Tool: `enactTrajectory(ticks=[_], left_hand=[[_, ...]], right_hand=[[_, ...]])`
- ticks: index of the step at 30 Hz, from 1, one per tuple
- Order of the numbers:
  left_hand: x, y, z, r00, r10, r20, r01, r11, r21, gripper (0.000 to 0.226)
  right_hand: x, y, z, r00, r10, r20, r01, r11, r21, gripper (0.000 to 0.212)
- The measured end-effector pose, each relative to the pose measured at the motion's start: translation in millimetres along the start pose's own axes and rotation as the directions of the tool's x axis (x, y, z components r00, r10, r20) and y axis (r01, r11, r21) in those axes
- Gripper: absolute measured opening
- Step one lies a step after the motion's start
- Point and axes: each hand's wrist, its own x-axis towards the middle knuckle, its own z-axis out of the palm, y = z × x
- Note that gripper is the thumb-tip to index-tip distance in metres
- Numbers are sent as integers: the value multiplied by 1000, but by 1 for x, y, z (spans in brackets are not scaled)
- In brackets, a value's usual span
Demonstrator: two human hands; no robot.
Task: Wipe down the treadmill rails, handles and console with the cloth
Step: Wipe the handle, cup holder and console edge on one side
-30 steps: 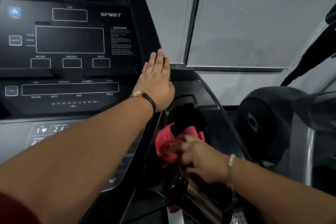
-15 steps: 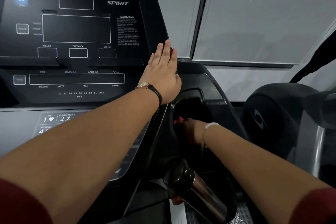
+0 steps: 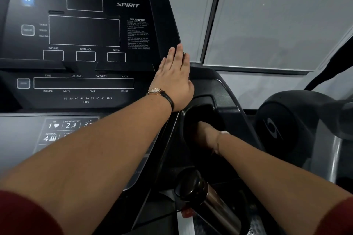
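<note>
The left hand (image 3: 174, 80) grips nothing: it lies flat, fingers straight and together, against the right edge of the Spirit treadmill console (image 3: 84, 32), fingertips reaching up along that edge. The right hand (image 3: 205, 133) is sunk into the dark cup-holder pocket (image 3: 198, 112) just beside the console. Its fingers are hidden down there, so I cannot tell what they hold, and the cloth does not show. A black-lidded steel flask (image 3: 210, 194) lies tilted in the nearer recess, close under the right forearm. Off to the right a neighbouring machine's black housing (image 3: 286, 120) stands apart, with open floor between.
</note>
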Motion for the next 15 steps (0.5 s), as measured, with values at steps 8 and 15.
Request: enactTrajectory(ticks=[8,15], left_hand=[[0,-2,2,1000,10,-13,-10,1000,-3,65],[0,-2,2,1000,11,-6,-11,1000,-8,65]], right_hand=[[-87,41,19,785,-471,-403,378,879,-292,14],[-61,81,-22,879,152,-453,-241,960,-145,36]])
